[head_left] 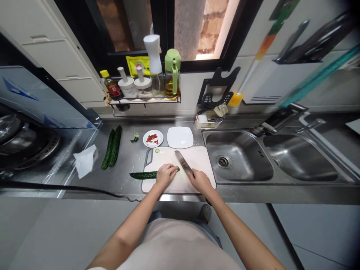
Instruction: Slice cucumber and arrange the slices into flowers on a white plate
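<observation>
A dark green cucumber (pixel 144 175) lies across the white cutting board (pixel 152 185), its left end sticking out past the board's edge. My left hand (pixel 166 174) is closed over the cucumber near its right end, which peeks out beyond my fingers. In my right hand (pixel 200 180) is a kitchen knife (pixel 183 163), gripped by the handle. Its blade points up and to the left, just right of the cucumber's end; whether the two touch I cannot tell. A pale cucumber slice (pixel 156 150) rests at the board's upper left.
Behind the board stand a small plate of chopped red pieces (pixel 152 139) and a white plate (pixel 180 137). Two whole cucumbers (pixel 111 147) and a white tissue (pixel 85 160) lie left. A double sink (pixel 239 155) is at right, a condiment shelf (pixel 144 100) above.
</observation>
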{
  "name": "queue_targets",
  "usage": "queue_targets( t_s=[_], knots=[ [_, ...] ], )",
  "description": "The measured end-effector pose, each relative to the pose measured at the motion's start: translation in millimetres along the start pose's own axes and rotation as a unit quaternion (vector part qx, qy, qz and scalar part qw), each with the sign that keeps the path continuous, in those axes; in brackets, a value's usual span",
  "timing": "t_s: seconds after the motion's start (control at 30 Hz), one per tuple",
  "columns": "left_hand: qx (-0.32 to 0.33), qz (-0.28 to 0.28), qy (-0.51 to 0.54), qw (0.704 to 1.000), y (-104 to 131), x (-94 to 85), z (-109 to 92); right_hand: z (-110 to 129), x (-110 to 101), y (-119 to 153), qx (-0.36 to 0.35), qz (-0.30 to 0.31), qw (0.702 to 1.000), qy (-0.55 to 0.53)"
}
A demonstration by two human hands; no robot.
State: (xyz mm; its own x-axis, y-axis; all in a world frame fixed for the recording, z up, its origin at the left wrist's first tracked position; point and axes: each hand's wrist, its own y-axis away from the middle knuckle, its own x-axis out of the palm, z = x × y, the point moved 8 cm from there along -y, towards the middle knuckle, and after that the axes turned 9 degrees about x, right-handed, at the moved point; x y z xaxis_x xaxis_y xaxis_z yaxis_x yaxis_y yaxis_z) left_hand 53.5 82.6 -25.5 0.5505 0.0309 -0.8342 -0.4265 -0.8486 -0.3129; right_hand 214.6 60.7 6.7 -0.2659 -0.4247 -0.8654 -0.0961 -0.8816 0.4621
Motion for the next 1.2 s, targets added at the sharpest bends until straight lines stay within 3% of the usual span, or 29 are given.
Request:
queue_targets(
  t_s=[0.3, 0.83, 1.2],
  knots=[
    [0.028, -0.007, -0.028, 0.999, 4.0, 2.6, -4.1, 14.6, 5.5, 4.4, -0.032, 0.015, 0.998, 0.043],
    [0.032, 0.007, -0.033, 0.999, 3.8, 4.3, -4.7, 18.3, 8.7, 10.9, -0.037, 0.022, 0.998, 0.054],
    [0.027, 0.011, -0.03, 0.999, 3.0, 3.1, -5.4, 2.9, 21.4, 22.0, -0.033, 0.047, 0.996, 0.061]
  ],
)
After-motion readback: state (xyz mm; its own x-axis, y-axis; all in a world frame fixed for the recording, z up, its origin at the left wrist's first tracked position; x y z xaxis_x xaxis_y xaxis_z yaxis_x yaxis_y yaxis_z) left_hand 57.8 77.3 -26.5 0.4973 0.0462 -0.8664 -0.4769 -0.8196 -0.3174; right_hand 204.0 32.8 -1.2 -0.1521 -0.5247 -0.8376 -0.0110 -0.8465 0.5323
